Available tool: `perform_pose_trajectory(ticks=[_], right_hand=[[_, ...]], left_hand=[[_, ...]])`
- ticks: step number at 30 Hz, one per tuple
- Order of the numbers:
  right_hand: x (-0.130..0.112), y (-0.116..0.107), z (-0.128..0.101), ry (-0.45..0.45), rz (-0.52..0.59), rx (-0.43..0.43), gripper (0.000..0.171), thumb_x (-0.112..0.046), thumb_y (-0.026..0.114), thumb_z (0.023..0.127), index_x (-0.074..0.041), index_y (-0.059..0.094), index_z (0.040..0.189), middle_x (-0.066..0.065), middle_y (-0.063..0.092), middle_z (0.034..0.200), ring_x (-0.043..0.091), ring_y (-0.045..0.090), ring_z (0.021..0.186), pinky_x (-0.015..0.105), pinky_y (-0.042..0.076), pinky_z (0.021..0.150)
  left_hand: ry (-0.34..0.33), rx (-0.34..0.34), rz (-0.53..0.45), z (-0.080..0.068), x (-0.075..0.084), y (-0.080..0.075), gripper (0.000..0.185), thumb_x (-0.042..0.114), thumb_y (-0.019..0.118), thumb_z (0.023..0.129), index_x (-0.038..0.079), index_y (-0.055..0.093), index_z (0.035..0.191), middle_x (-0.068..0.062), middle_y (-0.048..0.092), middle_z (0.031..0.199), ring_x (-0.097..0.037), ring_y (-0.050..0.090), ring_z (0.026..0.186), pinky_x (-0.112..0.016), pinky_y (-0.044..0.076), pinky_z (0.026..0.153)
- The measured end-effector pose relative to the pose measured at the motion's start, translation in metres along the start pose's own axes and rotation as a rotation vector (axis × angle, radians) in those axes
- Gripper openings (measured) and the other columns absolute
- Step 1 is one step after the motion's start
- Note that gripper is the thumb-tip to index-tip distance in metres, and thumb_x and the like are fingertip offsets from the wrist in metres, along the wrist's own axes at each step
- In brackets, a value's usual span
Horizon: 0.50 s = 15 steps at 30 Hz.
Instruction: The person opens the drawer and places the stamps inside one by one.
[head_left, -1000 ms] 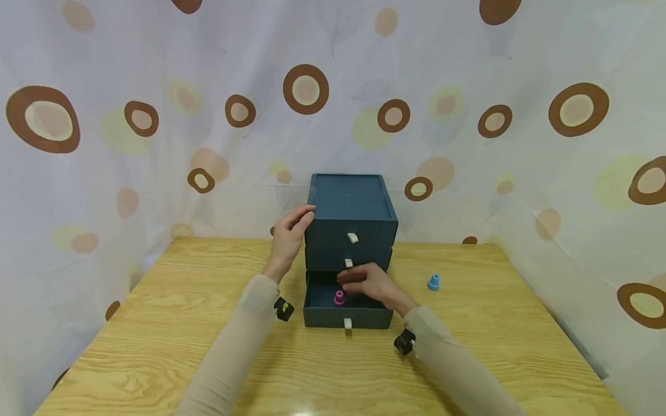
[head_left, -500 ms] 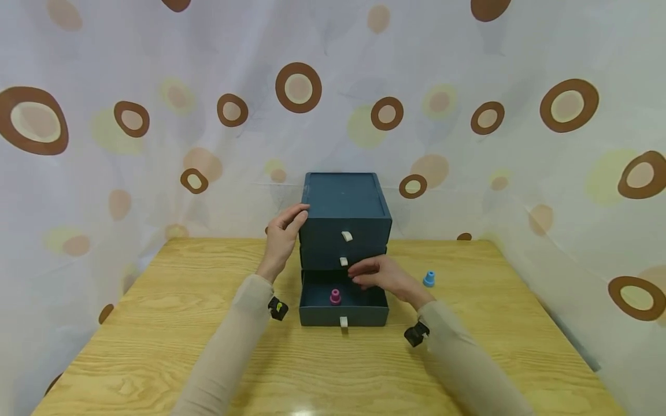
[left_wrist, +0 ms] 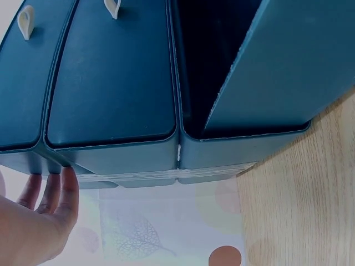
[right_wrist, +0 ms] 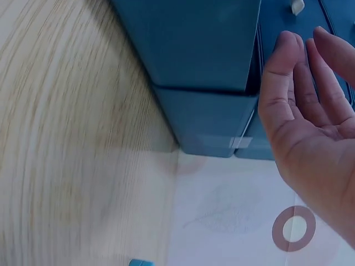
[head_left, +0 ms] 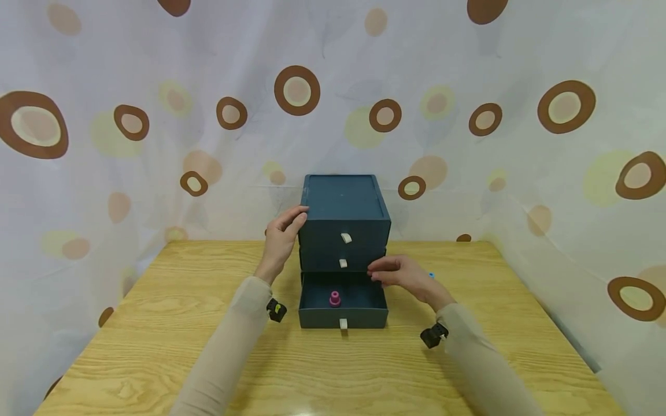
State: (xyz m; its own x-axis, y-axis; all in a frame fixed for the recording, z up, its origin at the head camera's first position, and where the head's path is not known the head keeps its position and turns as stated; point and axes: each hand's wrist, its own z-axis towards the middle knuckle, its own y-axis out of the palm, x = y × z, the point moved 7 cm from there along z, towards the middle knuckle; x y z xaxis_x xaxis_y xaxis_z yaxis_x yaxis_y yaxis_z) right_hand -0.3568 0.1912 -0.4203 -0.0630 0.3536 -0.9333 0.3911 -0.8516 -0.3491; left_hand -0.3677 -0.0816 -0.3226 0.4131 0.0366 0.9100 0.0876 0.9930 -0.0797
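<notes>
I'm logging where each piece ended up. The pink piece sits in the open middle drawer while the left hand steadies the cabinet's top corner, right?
Not quite: the pink piece sits in the open bottom drawer, as the head view shows. The middle drawer is closed. The left hand does rest against the cabinet's top corner.

sleeves (head_left: 229, 346): 2, beige, thin | wrists: small black devices (head_left: 276, 309), probably cameras
</notes>
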Motion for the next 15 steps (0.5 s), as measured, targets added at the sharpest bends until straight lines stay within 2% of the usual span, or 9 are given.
perform_pose_trajectory(ticks=[2, 6, 12, 15], right_hand=[[0.003, -0.004, -0.001, 0.006, -0.003, 0.008, 0.036, -0.022, 0.065, 0.096, 0.0, 0.064, 0.124, 0.017, 0.065, 0.124, 0.02, 0.065, 0.103, 0.043, 0.055, 0.094], [0.006, -0.009, -0.003, 0.006, 0.004, 0.009, 0.038, -0.022, 0.065, 0.096, 0.003, 0.062, 0.125, 0.021, 0.064, 0.124, 0.024, 0.065, 0.104, 0.038, 0.056, 0.09], [0.011, -0.018, -0.007, 0.012, 0.019, 0.032, 0.041, -0.025, 0.066, 0.095, 0.002, 0.061, 0.126, 0.022, 0.062, 0.126, 0.038, 0.06, 0.114, 0.033, 0.056, 0.086], [0.014, -0.025, -0.01, 0.006, 0.014, 0.048, 0.043, -0.026, 0.065, 0.096, 0.002, 0.06, 0.128, 0.022, 0.061, 0.128, 0.038, 0.059, 0.113, 0.033, 0.054, 0.085]], left_hand=[[0.002, -0.001, -0.002, 0.0, 0.0, 0.0, 0.038, 0.023, 0.055, 0.102, 0.004, 0.059, 0.134, -0.013, 0.048, 0.148, -0.027, 0.042, 0.139, -0.044, 0.037, 0.114], [0.007, -0.001, -0.005, 0.001, -0.001, 0.0, 0.037, 0.022, 0.055, 0.102, 0.004, 0.06, 0.134, -0.013, 0.048, 0.148, -0.027, 0.042, 0.139, -0.044, 0.037, 0.114], [0.005, -0.006, -0.006, 0.001, -0.001, 0.0, 0.038, 0.023, 0.055, 0.102, 0.004, 0.059, 0.134, -0.013, 0.047, 0.148, -0.027, 0.042, 0.138, -0.044, 0.036, 0.114], [0.005, -0.008, -0.007, 0.001, -0.001, 0.0, 0.038, 0.023, 0.055, 0.102, 0.004, 0.059, 0.134, -0.013, 0.048, 0.148, -0.027, 0.042, 0.138, -0.044, 0.036, 0.115]])
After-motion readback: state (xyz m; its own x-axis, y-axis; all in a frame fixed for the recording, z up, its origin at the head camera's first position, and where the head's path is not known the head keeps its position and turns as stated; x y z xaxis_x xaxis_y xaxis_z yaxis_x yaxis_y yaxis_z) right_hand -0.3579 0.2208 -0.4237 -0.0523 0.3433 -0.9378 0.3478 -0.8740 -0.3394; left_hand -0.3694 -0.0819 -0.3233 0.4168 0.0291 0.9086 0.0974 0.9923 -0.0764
